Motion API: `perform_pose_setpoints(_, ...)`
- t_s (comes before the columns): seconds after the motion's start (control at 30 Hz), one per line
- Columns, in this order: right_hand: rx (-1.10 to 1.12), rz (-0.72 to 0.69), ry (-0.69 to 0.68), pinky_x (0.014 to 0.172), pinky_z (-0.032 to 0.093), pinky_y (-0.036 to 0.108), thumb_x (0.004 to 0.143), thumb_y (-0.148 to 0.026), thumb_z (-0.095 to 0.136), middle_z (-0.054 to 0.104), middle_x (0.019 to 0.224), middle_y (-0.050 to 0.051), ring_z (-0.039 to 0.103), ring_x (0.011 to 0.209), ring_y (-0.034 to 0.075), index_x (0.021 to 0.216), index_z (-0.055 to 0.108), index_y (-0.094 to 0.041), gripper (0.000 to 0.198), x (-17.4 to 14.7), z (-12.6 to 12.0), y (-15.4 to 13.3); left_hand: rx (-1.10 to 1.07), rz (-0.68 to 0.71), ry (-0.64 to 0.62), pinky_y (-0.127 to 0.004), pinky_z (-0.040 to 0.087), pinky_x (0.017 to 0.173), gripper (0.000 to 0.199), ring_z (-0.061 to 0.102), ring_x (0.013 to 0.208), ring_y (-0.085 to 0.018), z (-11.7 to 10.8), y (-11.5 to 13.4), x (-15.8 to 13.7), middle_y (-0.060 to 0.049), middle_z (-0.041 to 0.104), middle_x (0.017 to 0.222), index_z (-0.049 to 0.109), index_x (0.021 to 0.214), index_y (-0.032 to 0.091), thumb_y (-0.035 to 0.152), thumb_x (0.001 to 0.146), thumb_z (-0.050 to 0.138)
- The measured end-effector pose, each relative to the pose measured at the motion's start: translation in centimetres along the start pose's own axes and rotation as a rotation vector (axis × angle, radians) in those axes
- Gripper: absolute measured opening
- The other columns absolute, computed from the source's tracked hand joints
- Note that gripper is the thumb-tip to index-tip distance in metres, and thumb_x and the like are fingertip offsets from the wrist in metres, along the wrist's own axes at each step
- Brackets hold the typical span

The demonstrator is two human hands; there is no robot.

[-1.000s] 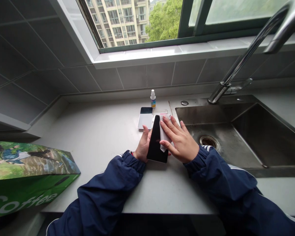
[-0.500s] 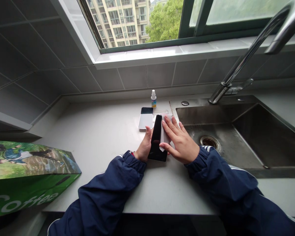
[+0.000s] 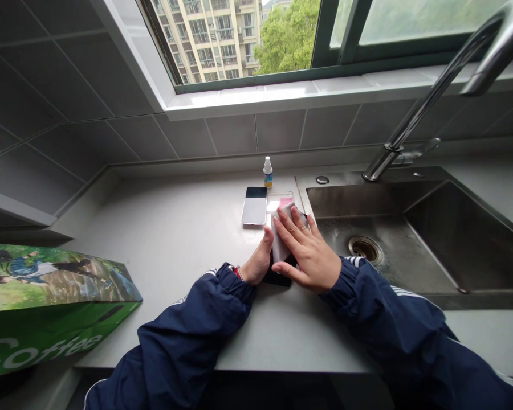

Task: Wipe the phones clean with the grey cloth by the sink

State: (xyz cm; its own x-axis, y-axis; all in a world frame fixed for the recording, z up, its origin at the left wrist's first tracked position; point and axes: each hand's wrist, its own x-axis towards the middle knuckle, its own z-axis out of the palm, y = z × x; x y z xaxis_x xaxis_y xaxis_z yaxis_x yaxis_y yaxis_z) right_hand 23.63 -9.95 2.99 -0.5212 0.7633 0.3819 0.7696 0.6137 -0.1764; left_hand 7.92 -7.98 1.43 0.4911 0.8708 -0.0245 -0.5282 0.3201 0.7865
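Observation:
My left hand (image 3: 257, 263) grips a black smartphone (image 3: 277, 279) by its left side, thumb up along the edge. Over the phone's screen lies a pale grey-white cloth (image 3: 279, 246), covering most of it. My right hand (image 3: 305, 250) holds that cloth against the glass, its fingers stretched over it and its thumb at the lower edge. Just beyond my hands lies a second phone (image 3: 254, 207) with a white edge and a reflecting face. Beside it is a clear phone case (image 3: 275, 199) with a pink patch (image 3: 286, 201), partly hidden by the cloth. A small white bottle (image 3: 268, 173) stands behind them.
A steel sink (image 3: 393, 239) with a drain is set into the counter (image 3: 175, 228) at the right, under a chrome faucet (image 3: 431, 102). At the left stands a green box (image 3: 60, 324) printed "Coffee". A tiled wall and window are behind.
My right hand and the cloth have shifted left across the phone, covering more of its screen. The phone has turned clockwise, and my left hand has moved slightly right. The pink patch now shows.

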Motion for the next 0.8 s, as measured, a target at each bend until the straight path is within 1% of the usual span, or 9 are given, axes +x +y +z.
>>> perform_pose_setpoints(0.1, -0.013, 0.005, -0.006, 0.121, 0.01, 0.063, 0.098, -0.066, 0.036, 0.012, 0.167, 0.012, 0.006, 0.156, 0.034, 0.161, -0.002, -0.019, 0.088, 0.0, 0.1, -0.2, 0.003, 0.016, -0.003, -0.032, 0.012, 0.126, 0.057, 0.019, 0.153, -0.019, 0.3, 0.1, 0.0, -0.001, 0.043, 0.157, 0.048, 0.15, 0.025, 0.053, 0.102, 0.033)
perform_pose_setpoints(0.2, -0.03, 0.052, 0.005, 0.121, 0.012, 0.063, 0.1, -0.062, 0.034, 0.014, 0.167, 0.011, 0.01, 0.156, 0.032, 0.161, -0.003, -0.02, 0.082, 0.1, 0.0, -0.2, -0.042, 0.019, 0.014, -0.034, 0.016, 0.126, 0.055, 0.025, 0.152, -0.021, 0.7, 0.4, 0.1, -0.003, 0.048, 0.154, 0.049, 0.149, 0.024, 0.05, 0.102, 0.037)
perform_pose_setpoints(0.3, -0.034, 0.102, 0.024, 0.121, 0.016, 0.063, 0.101, -0.061, 0.032, 0.013, 0.167, 0.01, 0.012, 0.156, 0.032, 0.161, -0.004, -0.021, 0.08, 0.1, -0.1, 0.1, -0.091, 0.035, 0.003, -0.037, 0.023, 0.125, 0.057, 0.033, 0.149, -0.024, 0.7, 0.6, 0.1, -0.005, 0.052, 0.15, 0.047, 0.151, 0.025, 0.052, 0.101, 0.04)
perform_pose_setpoints(0.37, -0.031, 0.13, 0.036, 0.12, 0.018, 0.062, 0.101, -0.061, 0.031, 0.013, 0.167, 0.01, 0.013, 0.155, 0.031, 0.161, -0.003, -0.021, 0.08, 0.1, -0.1, 0.3, -0.122, 0.035, -0.004, -0.041, 0.03, 0.122, 0.059, 0.04, 0.145, -0.027, 0.6, 0.8, 0.1, -0.007, 0.054, 0.149, 0.045, 0.152, 0.025, 0.054, 0.101, 0.039)
perform_pose_setpoints(0.47, -0.016, 0.159, 0.057, 0.121, 0.02, 0.06, 0.101, -0.06, 0.032, 0.013, 0.167, 0.011, 0.013, 0.155, 0.032, 0.161, -0.003, -0.02, 0.08, 0.1, -0.1, 0.6, -0.184, -0.025, 0.029, -0.046, 0.043, 0.114, 0.061, 0.054, 0.134, -0.03, 0.3, 1.2, 0.0, -0.008, 0.058, 0.144, 0.042, 0.153, 0.027, 0.057, 0.101, 0.036)
perform_pose_setpoints(0.53, -0.005, 0.164, 0.074, 0.121, 0.02, 0.06, 0.101, -0.06, 0.033, 0.013, 0.167, 0.012, 0.012, 0.155, 0.032, 0.161, -0.003, -0.02, 0.081, 0.1, 0.0, 0.7, -0.199, -0.055, 0.049, -0.046, 0.047, 0.109, 0.061, 0.061, 0.126, -0.029, 0.2, 1.4, 0.0, -0.009, 0.061, 0.141, 0.042, 0.153, 0.028, 0.059, 0.101, 0.034)
perform_pose_setpoints(0.63, -0.001, 0.167, 0.085, 0.121, 0.02, 0.06, 0.101, -0.059, 0.033, 0.014, 0.167, 0.011, 0.011, 0.155, 0.032, 0.161, -0.002, -0.022, 0.079, 0.1, -0.1, 0.7, -0.187, -0.041, 0.033, -0.046, 0.049, 0.108, 0.061, 0.062, 0.124, -0.029, 0.3, 1.7, 0.1, -0.01, 0.061, 0.14, 0.046, 0.151, 0.025, 0.059, 0.101, 0.033)
perform_pose_setpoints(0.7, -0.004, 0.177, 0.087, 0.121, 0.02, 0.06, 0.102, -0.058, 0.033, 0.014, 0.167, 0.011, 0.011, 0.155, 0.032, 0.161, -0.002, -0.022, 0.078, 0.1, -0.1, 0.6, -0.188, -0.025, 0.019, -0.045, 0.048, 0.109, 0.063, 0.061, 0.126, -0.029, 0.3, 1.8, 0.1, -0.011, 0.06, 0.142, 0.048, 0.15, 0.024, 0.06, 0.101, 0.033)
perform_pose_setpoints(0.8, -0.009, 0.19, 0.09, 0.121, 0.019, 0.06, 0.102, -0.058, 0.033, 0.014, 0.167, 0.011, 0.01, 0.156, 0.032, 0.162, -0.002, -0.021, 0.078, 0.1, -0.1, 0.5, -0.214, -0.044, 0.008, -0.046, 0.046, 0.111, 0.065, 0.057, 0.131, -0.03, 0.5, 1.6, 0.2, -0.01, 0.06, 0.143, 0.046, 0.151, 0.025, 0.062, 0.1, 0.032)
